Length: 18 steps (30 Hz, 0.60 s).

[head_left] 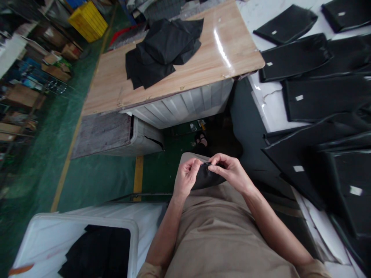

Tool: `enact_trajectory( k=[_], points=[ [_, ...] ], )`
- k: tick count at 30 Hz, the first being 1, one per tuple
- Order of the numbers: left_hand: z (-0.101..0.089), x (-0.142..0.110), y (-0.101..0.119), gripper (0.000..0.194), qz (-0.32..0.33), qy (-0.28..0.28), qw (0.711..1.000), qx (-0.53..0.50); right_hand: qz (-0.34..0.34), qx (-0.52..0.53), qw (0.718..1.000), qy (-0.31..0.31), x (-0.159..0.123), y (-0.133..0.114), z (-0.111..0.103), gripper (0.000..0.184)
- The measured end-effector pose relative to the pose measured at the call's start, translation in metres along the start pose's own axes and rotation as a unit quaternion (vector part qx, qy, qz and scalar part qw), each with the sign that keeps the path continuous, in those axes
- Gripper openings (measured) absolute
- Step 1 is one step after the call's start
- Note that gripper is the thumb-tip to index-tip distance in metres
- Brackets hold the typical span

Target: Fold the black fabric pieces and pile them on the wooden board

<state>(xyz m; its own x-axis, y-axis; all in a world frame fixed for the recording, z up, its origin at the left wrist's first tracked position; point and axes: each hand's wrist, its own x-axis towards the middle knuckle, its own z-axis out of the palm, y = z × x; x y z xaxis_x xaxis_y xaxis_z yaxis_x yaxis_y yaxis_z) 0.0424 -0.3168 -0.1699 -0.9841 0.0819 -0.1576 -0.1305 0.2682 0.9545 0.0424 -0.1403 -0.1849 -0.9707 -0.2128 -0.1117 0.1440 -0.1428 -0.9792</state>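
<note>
Both my hands meet in front of my lap over a small black fabric piece point(207, 178). My left hand point(188, 175) has its fingers curled and pinches the piece's left top edge. My right hand point(230, 172) is closed on the piece's right top edge, thumb and fingers pressed together. The fabric hangs between the two hands above my beige trousers point(226, 227). Part of the piece is hidden behind my fingers.
A wooden-topped table point(116, 81) ahead carries a heap of black fabric point(164, 48). On the right a white table point(268, 102) holds several flat black pieces point(319, 96) with small white labels. A white bin point(52, 235) with black cloth sits at lower left. Green floor lies between.
</note>
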Motion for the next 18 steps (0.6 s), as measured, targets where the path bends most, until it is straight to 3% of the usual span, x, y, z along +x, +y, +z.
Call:
enact_trajectory(
  k=[4, 8, 13, 18],
  points=[
    [-0.0020, 0.0000, -0.0004, 0.040, 0.020, -0.022, 1.000, -0.009, 0.004, 0.005, 1.000, -0.002, -0.0004, 0.0006, -0.0004, 0.025],
    [-0.0017, 0.0001, -0.0010, 0.031, -0.005, -0.046, 0.998, -0.042, -0.012, -0.010, 1.000, -0.008, -0.0017, -0.0002, -0.0019, 0.024],
    [0.0010, 0.0017, -0.0040, 0.032, -0.005, -0.032, 0.998, -0.060, -0.081, -0.064, 0.994, -0.027, -0.0045, -0.0039, -0.0004, 0.019],
    [0.0044, 0.0028, -0.0054, 0.030, -0.027, -0.030, 0.996, -0.078, -0.138, -0.123, 0.983, 0.001, -0.0056, -0.0048, 0.0018, 0.014]
  ],
)
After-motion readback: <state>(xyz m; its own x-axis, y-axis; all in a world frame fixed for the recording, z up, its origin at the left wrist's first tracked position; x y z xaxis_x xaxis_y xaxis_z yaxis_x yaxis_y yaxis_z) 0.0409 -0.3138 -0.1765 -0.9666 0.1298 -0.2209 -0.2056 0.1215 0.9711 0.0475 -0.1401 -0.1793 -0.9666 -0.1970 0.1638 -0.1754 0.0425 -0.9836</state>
